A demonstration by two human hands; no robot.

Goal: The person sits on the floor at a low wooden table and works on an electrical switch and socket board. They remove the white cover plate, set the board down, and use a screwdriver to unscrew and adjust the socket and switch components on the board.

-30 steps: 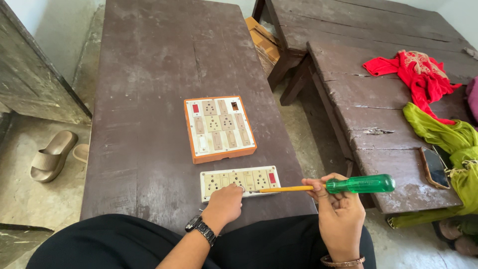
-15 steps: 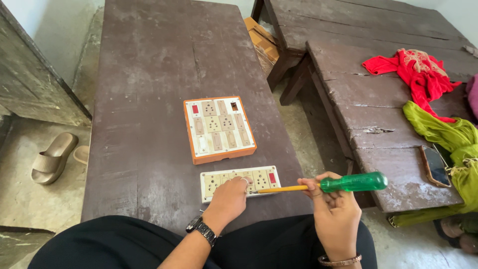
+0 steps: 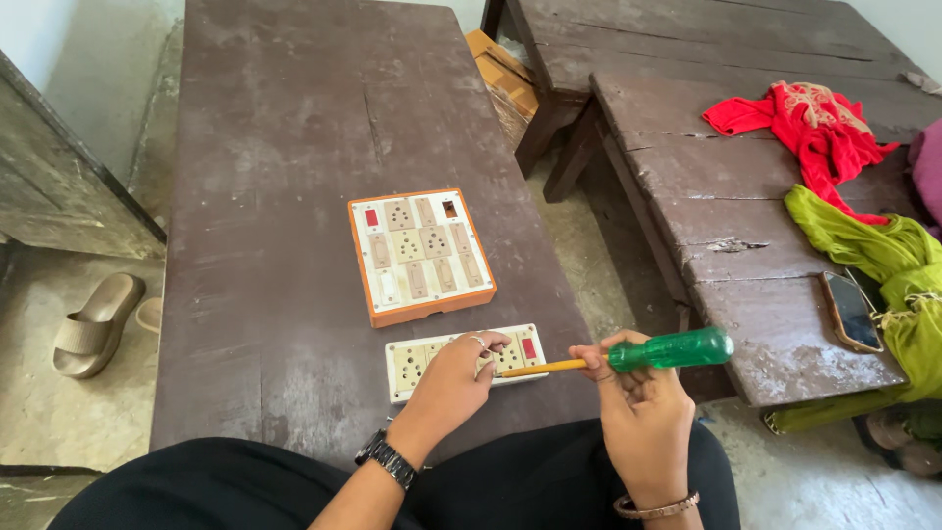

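Two switch boards on the dark wooden tabletop (image 3: pixel 294 196). Board 1: orange-framed switch board (image 3: pixel 421 256), larger, lying flat near the tabletop's middle, face up, with several sockets and switches and one red switch at its upper left. Board 2: white switch strip (image 3: pixel 412 362), narrow, lying just in front of board 1 at the near edge, apart from it by a thin gap; one red switch at its right end.

Left hand (image 3: pixel 451 385): rests on top of the white strip, fingers curled down over its middle, pressing it to the tabletop. One ring on a finger, one dark wristwatch (image 3: pixel 387 458) on the wrist.

Right hand (image 3: pixel 638 412): fingers closed around one screwdriver (image 3: pixel 628 356), green translucent handle, yellow shaft. Shaft lies nearly level, pointing left; its tip sits at the strip beside the left fingers. Exact contact point hidden. One bracelet (image 3: pixel 655 507) on the wrist.

Second bench (image 3: pixel 726 186) to the right: one red cloth (image 3: pixel 810 123), one yellow-green cloth (image 3: pixel 873 245), one phone (image 3: pixel 850 310) lying flat. Floor at left: one beige sandal (image 3: pixel 96 324) in full view.
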